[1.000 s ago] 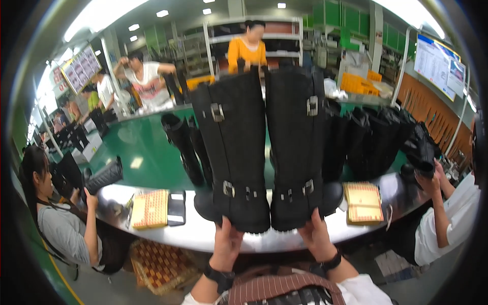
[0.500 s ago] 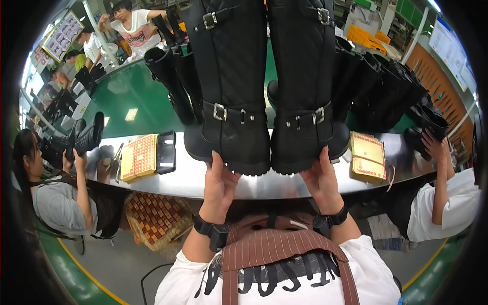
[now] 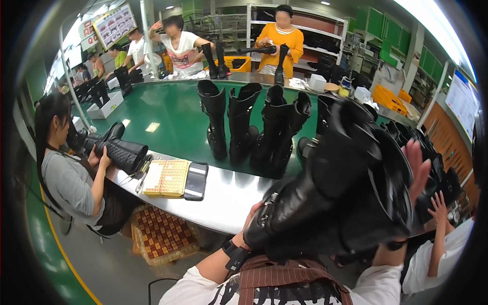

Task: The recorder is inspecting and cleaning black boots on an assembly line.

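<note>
A pair of black knee-high boots (image 3: 317,203) lies tilted across in front of me, shafts slanting up to the right, smeared by motion. At the buckled ankle end, my left hand (image 3: 249,219) grips the boots, its fingers mostly hidden behind them. My right hand (image 3: 418,166) is beside the open shaft tops, with its visible fingers stretched out and apart. The boots cover its palm, so whether it touches them is unclear. Several black boots (image 3: 213,119) stand upright on the green table (image 3: 168,104) beyond.
Stacked yellow printed cards (image 3: 165,178) lie beside a black phone-like case (image 3: 196,181) on the metal edge. At left, a co-worker (image 3: 71,178) holds a quilted boot; another person's hand (image 3: 438,209) is close on my right. More boots crowd the right. Two people work across the table.
The boots have gone from upright, held by the soles, to tilted and nearer me. My right hand has left the sole and moved up beside the shafts. The view has swung.
</note>
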A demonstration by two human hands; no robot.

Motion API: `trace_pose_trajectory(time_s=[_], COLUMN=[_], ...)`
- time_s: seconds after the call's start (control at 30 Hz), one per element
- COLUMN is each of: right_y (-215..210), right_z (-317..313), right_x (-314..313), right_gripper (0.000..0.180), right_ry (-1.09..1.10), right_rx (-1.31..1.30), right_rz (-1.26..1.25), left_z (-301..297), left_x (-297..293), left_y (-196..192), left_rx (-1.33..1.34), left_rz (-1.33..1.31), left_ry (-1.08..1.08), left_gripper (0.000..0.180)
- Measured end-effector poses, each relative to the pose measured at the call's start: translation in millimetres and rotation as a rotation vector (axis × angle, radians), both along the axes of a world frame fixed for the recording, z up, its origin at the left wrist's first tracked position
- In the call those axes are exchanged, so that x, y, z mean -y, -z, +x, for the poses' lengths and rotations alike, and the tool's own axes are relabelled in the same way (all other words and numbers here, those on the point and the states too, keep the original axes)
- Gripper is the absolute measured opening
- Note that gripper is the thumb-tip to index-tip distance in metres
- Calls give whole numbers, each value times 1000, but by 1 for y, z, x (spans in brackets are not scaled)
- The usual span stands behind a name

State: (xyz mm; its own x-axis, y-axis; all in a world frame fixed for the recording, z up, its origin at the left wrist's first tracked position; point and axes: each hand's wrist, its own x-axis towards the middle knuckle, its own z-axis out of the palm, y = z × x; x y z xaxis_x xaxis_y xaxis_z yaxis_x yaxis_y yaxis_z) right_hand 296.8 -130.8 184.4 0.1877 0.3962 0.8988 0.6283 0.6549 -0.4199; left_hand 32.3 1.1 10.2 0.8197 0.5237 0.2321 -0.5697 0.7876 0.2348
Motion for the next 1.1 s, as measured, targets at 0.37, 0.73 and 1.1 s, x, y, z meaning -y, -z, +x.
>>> trace_pose_trajectory(time_s=[0.37,0.73,1.1], right_y=[-149,-191,-249], right_z=[-50,18,142], right_x=[-41,-68,-232], right_gripper=[77,42,22], right_ry=[-214,235,497], right_rx=[689,302,-174], right_rz=[-822,-381,15], left_z=[3,3,-33], left_x=[-10,-56,-144], left_y=[-17,-30,39], left_rx=[-223,77,-359], left_rz=[-216,-3,-170], left_ry=[445,289,-44], left_gripper=[43,59,44])
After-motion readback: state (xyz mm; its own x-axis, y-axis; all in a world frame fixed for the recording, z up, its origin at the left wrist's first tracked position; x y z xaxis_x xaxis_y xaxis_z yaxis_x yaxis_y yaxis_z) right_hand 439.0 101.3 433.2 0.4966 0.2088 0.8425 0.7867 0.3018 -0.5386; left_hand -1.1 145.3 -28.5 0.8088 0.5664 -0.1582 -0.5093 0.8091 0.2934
